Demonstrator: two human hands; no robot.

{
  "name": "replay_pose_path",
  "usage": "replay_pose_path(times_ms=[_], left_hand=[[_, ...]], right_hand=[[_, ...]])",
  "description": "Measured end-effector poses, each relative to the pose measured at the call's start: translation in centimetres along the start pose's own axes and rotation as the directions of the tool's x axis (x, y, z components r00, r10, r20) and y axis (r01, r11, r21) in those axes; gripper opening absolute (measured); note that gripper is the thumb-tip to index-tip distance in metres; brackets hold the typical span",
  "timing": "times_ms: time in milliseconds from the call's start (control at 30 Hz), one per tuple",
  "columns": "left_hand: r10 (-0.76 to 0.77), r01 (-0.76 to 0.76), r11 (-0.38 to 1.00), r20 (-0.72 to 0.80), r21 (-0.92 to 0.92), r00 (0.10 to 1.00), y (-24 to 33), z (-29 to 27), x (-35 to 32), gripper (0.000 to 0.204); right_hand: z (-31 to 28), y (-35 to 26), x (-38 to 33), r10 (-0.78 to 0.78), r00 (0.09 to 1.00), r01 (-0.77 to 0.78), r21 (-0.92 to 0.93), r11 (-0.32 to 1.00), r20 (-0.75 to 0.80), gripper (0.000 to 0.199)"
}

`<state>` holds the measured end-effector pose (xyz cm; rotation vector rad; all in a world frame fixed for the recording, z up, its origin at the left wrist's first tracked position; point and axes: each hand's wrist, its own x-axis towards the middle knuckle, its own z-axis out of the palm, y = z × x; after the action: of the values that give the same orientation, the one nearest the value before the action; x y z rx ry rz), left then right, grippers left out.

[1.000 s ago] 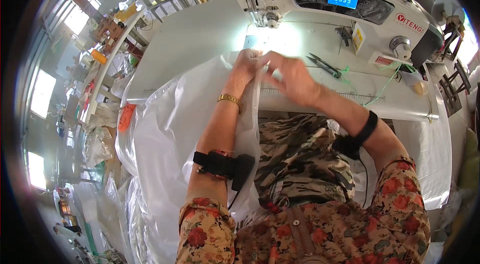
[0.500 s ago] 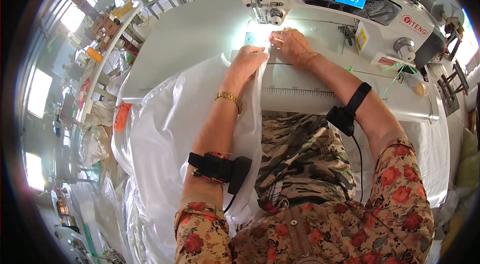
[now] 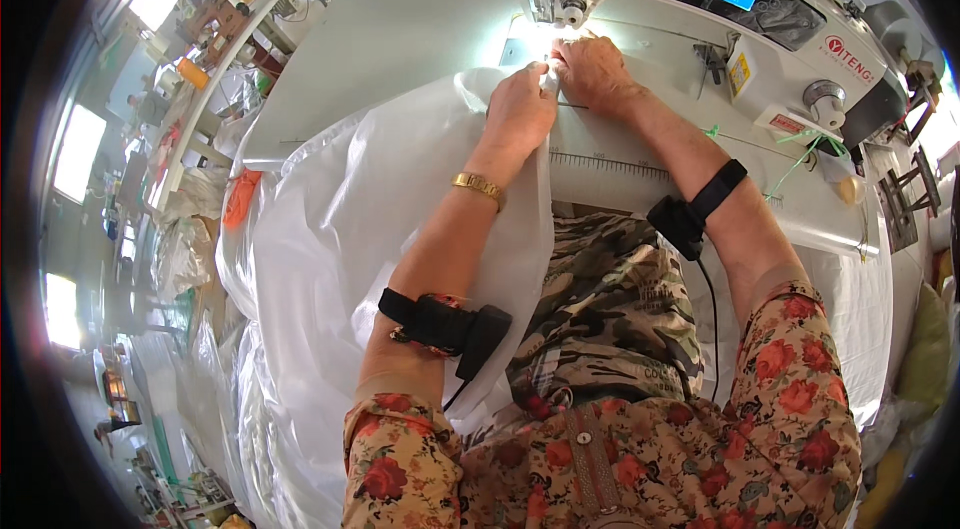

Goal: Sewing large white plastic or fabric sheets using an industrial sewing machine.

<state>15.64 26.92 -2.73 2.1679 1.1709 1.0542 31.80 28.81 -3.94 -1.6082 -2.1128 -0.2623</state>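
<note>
My left hand (image 3: pixel 520 111) pinches the edge of a sheet of shiny white fabric (image 3: pixel 370 189), just in front of the sewing machine (image 3: pixel 665 14). Close beside it, my right hand (image 3: pixel 597 77) bends its fingers onto the same edge, near the lit needle area (image 3: pixel 570 11). Its fingertips are partly lost in glare and behind the hand, but they look closed on the cloth. From the hands the fabric spreads left over the table edge and down beside my lap, its border running along my left forearm.
A pale sewing table (image 3: pixel 385 39) carries a printed ruler scale (image 3: pixel 615 167) near its front edge. Green thread (image 3: pixel 800 164) hangs by the machine's right end. An orange cloth (image 3: pixel 241 199) lies at the left. Farther left stands another cluttered work table (image 3: pixel 190 119).
The whole view has shifted slightly, with the machine now farther right and higher. My left hand has come a little nearer to the right hand and the needle, still gripping the fabric.
</note>
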Motion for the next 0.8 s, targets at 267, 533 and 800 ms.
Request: replay_pose_path(times_ms=[267, 533, 800], left_hand=[[-0.069, -0.003, 0.954, 0.233, 0.298, 0.97, 0.6, -0.4, 1.3, 0.031], [-0.114, 0.04, 0.959, 0.254, 0.279, 0.96, 1.3, -1.1, 1.0, 0.031], [0.065, -0.132, 0.889, 0.164, 0.439, 0.984, 1.2, -1.3, -1.1, 0.027]], right_hand=[[-0.7, -0.4, -0.8, 0.093, 0.996, -0.093, 0.045, 0.995, 0.006, 0.02], [-2.0, -0.7, -3.5, -0.127, 0.992, 0.126, -0.028, 0.992, -0.017, 0.022], [-2.9, -2.9, -3.3, -0.054, 0.997, 0.066, -0.226, 0.972, 0.056, 0.027]])
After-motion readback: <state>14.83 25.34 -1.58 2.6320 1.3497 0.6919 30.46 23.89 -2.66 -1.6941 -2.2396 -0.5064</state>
